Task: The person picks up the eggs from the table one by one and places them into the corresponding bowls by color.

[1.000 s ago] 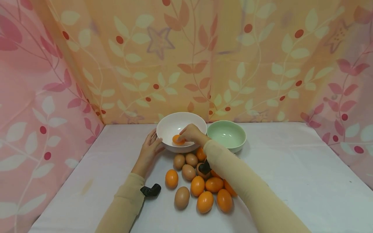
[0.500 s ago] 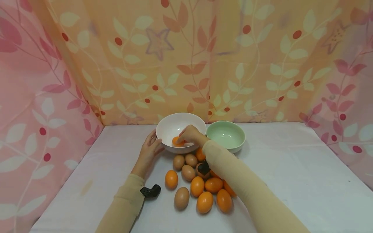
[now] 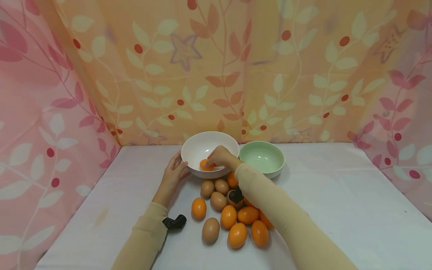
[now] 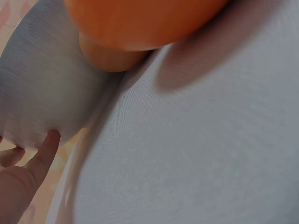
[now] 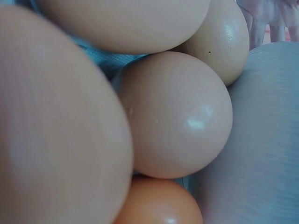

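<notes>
Inside the white bowl [image 3: 199,174], my right hand [image 3: 222,155] pinches an orange egg [image 3: 203,165] low by the near wall. My left hand [image 3: 172,172] rests on the bowl's outer left side, its thumb and fingers laid against the wall; the left wrist view shows the thumb [image 4: 44,156] touching it from outside. Several brown eggs [image 3: 218,201] and orange eggs [image 3: 237,235] lie in a loose cluster in front of the bowl, a few partly hidden under the right forearm. Brown eggs [image 5: 177,116] fill the right wrist view, close to the bowl's wall [image 5: 257,140].
A light green bowl [image 3: 262,159] stands right beside the white one, with no egg visible in it. White cloth [image 3: 337,195] covers the table. Patterned curtains [image 3: 216,75] rise behind and at both sides.
</notes>
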A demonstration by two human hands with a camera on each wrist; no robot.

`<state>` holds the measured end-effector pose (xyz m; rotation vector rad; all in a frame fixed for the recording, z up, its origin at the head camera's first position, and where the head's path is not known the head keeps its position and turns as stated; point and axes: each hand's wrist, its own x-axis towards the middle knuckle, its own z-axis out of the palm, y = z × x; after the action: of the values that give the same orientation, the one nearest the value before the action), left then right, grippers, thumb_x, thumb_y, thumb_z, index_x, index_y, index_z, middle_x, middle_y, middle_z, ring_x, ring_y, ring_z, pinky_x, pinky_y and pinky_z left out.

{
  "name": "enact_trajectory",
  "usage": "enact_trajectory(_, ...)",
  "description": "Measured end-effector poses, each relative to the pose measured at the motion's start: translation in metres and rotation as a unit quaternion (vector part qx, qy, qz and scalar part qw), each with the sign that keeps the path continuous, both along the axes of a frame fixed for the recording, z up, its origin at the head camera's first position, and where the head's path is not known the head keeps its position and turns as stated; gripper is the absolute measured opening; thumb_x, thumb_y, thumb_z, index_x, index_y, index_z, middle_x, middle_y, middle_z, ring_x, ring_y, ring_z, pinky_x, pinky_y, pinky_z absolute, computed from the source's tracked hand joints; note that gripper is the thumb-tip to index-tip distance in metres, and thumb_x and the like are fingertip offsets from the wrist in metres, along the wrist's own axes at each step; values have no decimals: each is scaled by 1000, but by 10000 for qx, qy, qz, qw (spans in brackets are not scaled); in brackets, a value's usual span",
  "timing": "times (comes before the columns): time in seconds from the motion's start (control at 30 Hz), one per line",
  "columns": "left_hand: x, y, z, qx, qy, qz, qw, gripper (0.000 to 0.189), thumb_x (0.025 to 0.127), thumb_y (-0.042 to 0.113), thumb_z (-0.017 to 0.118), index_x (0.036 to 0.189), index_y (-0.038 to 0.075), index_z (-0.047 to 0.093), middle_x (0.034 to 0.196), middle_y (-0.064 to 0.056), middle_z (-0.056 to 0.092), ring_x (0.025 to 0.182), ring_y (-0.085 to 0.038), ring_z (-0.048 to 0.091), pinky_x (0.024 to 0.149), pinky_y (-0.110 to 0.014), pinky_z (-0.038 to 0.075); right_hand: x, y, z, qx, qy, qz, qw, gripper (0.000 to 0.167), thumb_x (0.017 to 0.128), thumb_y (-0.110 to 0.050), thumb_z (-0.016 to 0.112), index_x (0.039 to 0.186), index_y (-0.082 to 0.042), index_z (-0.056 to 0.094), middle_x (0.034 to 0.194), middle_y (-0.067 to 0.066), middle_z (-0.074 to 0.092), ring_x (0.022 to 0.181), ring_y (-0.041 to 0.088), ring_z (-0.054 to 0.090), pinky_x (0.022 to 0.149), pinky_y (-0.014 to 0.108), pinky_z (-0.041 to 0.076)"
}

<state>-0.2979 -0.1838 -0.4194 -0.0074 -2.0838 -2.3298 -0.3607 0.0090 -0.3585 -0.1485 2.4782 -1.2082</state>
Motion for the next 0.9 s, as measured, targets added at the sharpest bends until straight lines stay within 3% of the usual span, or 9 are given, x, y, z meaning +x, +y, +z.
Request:
enact_trajectory(0.23,1,-1,0,22,91,-14,10000,64,103,14,49,160,14,19,167,-8,17,151,-25,28,113,-54,41,1,1,0,29,289,98,9995,35,77,-11,84,107,2,73,103,11,70,81,15,56,65,15,47)
enact_trajectory(0.47,0,-1,-4,22,162,-46,9999,63,103,12,49,159,13,20,167,-10,17,150,-28,29,112,-55,41,4,10,4,-346,784,35,9963,38,80,-16,81,114,-2,73,118,10,72,107,24,63,98,32,51)
enact_trajectory(0.6,1,0,-4,-26,101,-46,9999,63,103,13,49,159,13,19,167,-10,17,150,-28,29,112,-55,41,10,19,14,-725,1035,50,9920,42,82,-19,81,119,-3,72,117,11,74,114,25,64,103,38,52)
enact_trajectory(0.77,1,0,-1,-81,128,-19,9999,63,103,13,48,159,12,18,167,-10,16,151,-27,28,112,-55,41,25,33,28,-1168,949,183,9884,45,83,-19,80,123,-1,69,118,13,73,112,25,68,104,38,52)
enact_trajectory(0.9,1,0,0,-52,98,11,9999,63,103,14,49,159,12,19,167,-9,17,150,-26,29,112,-53,42,38,49,38,-1663,619,162,9840,47,86,-17,77,129,-2,65,126,16,69,116,26,66,113,42,44)
